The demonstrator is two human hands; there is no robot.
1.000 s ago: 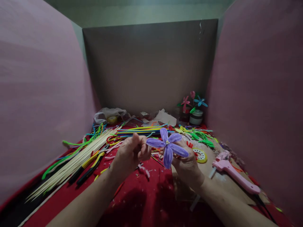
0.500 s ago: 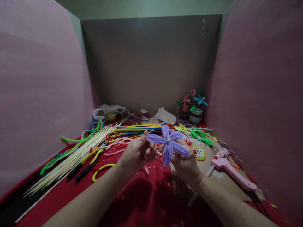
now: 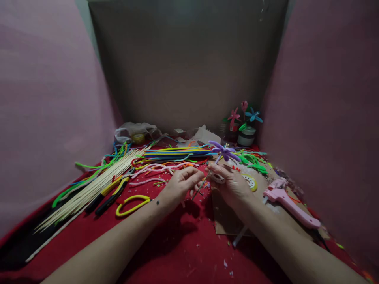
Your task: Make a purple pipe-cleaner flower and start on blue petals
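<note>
A purple pipe-cleaner flower (image 3: 225, 152) points up and away from me, its petals seen from the side. Its thin dark stem (image 3: 197, 192) slants down to the left between my hands. My right hand (image 3: 232, 184) grips the stem just below the petals, fingers closed. At the stem's upper part, my left hand (image 3: 180, 185) pinches with thumb and forefinger; the exact contact is small and partly hidden. Behind the right fingers, a white ring with holes (image 3: 217, 177) shows in part. Close by lies a yellow-rimmed holed disc (image 3: 249, 182).
Pliers (image 3: 114, 193), yellow-handled scissors (image 3: 133, 205) and a bundle of wooden sticks (image 3: 94, 185) lie left. Loose pipe cleaners (image 3: 177, 152) spread across the back. A pink glue gun (image 3: 291, 205) rests on cardboard (image 3: 226, 221) at right. Finished flowers stand by a jar (image 3: 246, 136).
The flower has tipped from facing me to pointing upward and away, and sits higher and farther right. My left hand has gone from beside a petal to the stem. The view has tilted down.
</note>
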